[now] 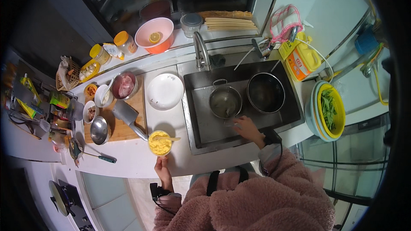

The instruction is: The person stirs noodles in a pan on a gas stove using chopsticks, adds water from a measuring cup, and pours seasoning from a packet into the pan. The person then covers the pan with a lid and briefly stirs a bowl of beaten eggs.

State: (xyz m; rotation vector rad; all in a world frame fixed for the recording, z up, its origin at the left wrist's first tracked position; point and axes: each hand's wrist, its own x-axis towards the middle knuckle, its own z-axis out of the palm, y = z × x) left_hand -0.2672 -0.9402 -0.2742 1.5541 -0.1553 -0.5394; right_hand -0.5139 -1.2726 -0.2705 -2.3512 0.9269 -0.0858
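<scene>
A small bowl of crumbly yellow food [159,144] is at the counter's front, with a light-coloured spoon or stick [173,139] resting in it. My left hand [162,171] has its fingers closed at the bowl's near side; their tips are partly hidden. In the sink [205,139] stands a small metal pot [222,110] with loop handles, holding some liquid. Over the sink's front half, my right hand [246,129] has its fingers closed at the pot's near handle. To its right sits a larger dark pot [266,93].
Left of the sink are a white plate [165,92] and a cutting board [113,122] with a cleaver [126,113], a meat bowl [125,85] and small bowls. A faucet [201,51] rises behind the sink. Nested basins hold greens [328,109] at the right; a yellow jug [303,62] stands nearby.
</scene>
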